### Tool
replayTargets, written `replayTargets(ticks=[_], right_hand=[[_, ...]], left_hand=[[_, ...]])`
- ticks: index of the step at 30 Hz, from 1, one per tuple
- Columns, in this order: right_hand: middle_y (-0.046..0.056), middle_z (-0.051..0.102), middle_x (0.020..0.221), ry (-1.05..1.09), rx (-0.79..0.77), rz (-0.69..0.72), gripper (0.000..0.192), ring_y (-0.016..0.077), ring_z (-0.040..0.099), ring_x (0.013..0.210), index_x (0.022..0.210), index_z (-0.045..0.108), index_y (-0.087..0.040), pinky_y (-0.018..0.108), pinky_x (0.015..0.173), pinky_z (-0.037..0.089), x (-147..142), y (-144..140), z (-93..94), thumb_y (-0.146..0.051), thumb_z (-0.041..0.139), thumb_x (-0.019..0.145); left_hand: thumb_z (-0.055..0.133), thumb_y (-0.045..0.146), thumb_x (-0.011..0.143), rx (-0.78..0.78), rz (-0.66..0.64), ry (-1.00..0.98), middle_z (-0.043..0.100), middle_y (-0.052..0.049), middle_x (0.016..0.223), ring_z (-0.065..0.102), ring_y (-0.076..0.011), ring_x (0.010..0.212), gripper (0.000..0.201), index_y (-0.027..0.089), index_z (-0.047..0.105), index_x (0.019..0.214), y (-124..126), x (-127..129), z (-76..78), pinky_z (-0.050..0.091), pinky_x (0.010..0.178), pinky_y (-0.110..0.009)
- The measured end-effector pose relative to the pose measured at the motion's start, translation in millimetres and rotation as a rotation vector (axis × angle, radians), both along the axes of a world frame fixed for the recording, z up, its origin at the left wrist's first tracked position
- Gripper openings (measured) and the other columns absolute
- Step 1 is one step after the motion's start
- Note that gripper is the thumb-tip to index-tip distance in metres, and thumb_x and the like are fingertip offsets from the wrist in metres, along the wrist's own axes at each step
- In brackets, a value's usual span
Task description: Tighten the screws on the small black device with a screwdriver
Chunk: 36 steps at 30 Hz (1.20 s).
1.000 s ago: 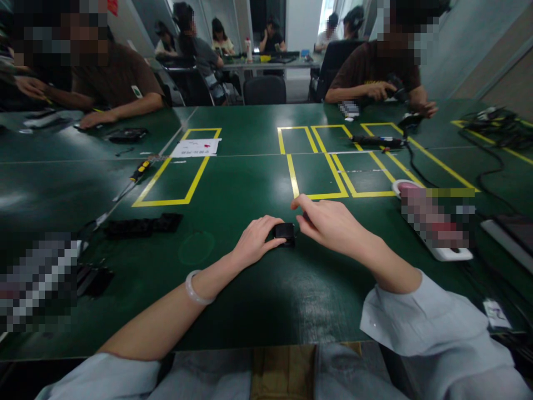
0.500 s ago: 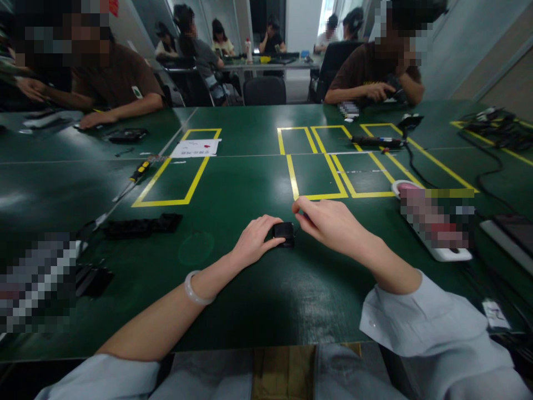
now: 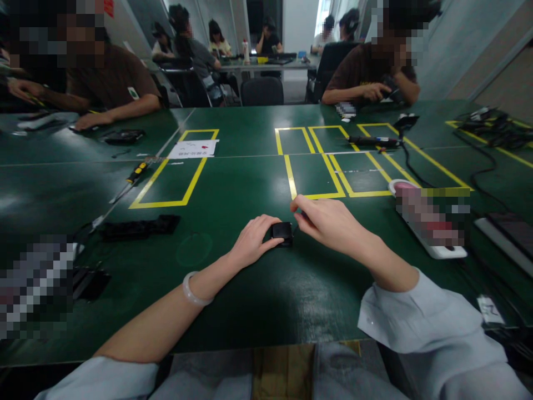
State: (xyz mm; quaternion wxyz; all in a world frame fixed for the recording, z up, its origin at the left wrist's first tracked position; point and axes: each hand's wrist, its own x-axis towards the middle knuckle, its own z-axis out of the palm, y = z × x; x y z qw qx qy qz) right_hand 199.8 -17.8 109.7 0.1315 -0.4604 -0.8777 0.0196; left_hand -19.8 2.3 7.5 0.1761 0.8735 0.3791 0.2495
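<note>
My left hand (image 3: 251, 240) pinches a small black box-shaped part (image 3: 282, 230) between thumb and fingers. The part rests on the green table (image 3: 245, 305) in front of me, its flat dark top facing up. Just right of it, my right hand (image 3: 333, 223) is curled with thumb and fingertips together. A thin dark bit shows between those fingertips and the part, but what they grip is too small to make out.
Left of my hands lie a black strip-like piece (image 3: 139, 226) and a yellow-and-black screwdriver (image 3: 136, 173). A black pen-shaped tool (image 3: 372, 141) and a white-edged phone (image 3: 447, 251) lie to the right. Cables (image 3: 493, 128) pile up at far right. People sit across the table.
My view has shifted slightly, moving the whole scene a little left in the picture. Both hands keep nearly the same pose around the black part.
</note>
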Motion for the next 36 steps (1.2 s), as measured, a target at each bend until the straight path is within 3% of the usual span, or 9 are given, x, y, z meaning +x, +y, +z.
replayTargets(ticks=[6, 12, 21, 36], right_hand=[[0.003, 0.067, 0.084, 0.050, -0.007, 0.022, 0.020, 0.0152, 0.060, 0.071, 0.107, 0.050, -0.019, 0.026, 0.061, 0.030, -0.9, -3.4, 3.7, -0.024, 0.038, 0.091], [0.002, 0.066, 0.076, -0.001, -0.022, -0.004, 0.026, 0.0166, 0.060, 0.068, 0.104, 0.051, -0.020, 0.026, 0.058, 0.027, -0.7, -0.6, 1.4, -0.039, 0.036, 0.097], [0.002, 0.065, 0.079, 0.028, -0.002, -0.006, 0.021, 0.0155, 0.059, 0.069, 0.108, 0.050, -0.019, 0.026, 0.059, 0.029, -1.1, -2.4, 2.1, -0.025, 0.037, 0.092], [0.001, 0.062, 0.078, 0.099, 0.033, 0.015, 0.018, 0.0146, 0.057, 0.070, 0.103, 0.050, -0.019, 0.026, 0.063, 0.034, 3.3, -5.6, 6.2, -0.023, 0.038, 0.090]], left_hand=[[0.054, 0.044, 0.092, -0.001, -0.012, -0.010, 0.060, -0.009, 0.112, 0.056, -0.0244, 0.104, 0.035, 0.020, 0.051, 0.118, -2.0, 0.9, 3.3, 0.044, 0.092, -0.040], [0.053, 0.044, 0.092, 0.008, -0.019, -0.007, 0.059, -0.009, 0.111, 0.055, -0.0249, 0.103, 0.036, 0.020, 0.051, 0.119, -2.2, 2.1, 4.8, 0.044, 0.090, -0.040], [0.053, 0.044, 0.092, 0.000, -0.014, -0.023, 0.059, -0.009, 0.112, 0.055, -0.0244, 0.105, 0.036, 0.020, 0.051, 0.118, -1.0, 1.6, 2.3, 0.044, 0.092, -0.040], [0.052, 0.044, 0.093, -0.004, -0.017, -0.016, 0.058, -0.009, 0.111, 0.054, -0.0235, 0.104, 0.037, 0.018, 0.050, 0.119, 0.8, 1.5, 3.3, 0.044, 0.092, -0.039]])
